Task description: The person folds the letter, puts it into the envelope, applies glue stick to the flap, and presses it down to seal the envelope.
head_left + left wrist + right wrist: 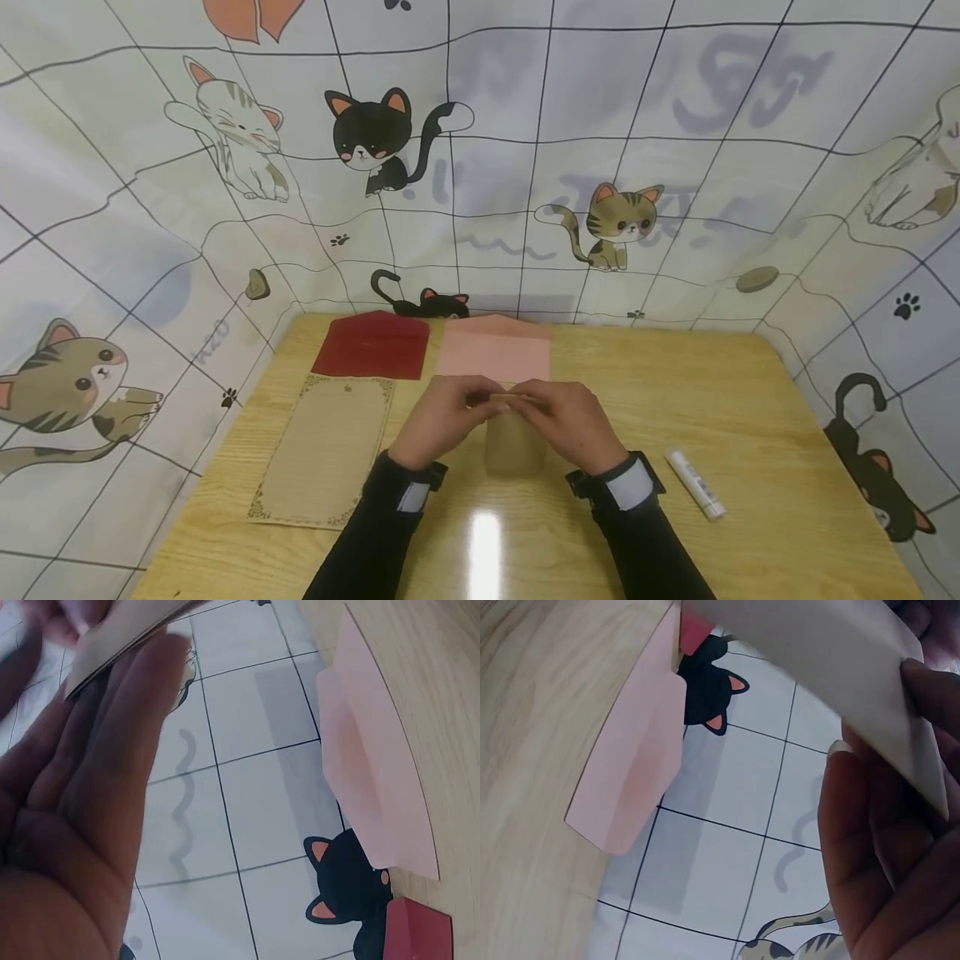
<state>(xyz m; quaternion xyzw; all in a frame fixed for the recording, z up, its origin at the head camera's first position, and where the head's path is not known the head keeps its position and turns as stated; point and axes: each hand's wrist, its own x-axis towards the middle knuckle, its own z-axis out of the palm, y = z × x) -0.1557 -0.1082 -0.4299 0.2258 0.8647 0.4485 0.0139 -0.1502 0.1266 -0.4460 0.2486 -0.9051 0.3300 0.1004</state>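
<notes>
Held upright in front of me is a folded sheet of tan paper. My left hand pinches its upper left edge, and my right hand pinches the upper right, with the fingertips of both nearly meeting at the top. Seen from the left wrist, the folded paper lies across the fingers, its layered edge showing. In the right wrist view the paper's flat face slants between thumb and fingers. The lower part of the sheet hangs over the wooden table.
A red envelope and a pink envelope lie at the table's back edge, flaps raised. Left of the hands is a tan letter sheet with an ornate border. A white glue stick lies to the right. Cat-printed cloth surrounds the table.
</notes>
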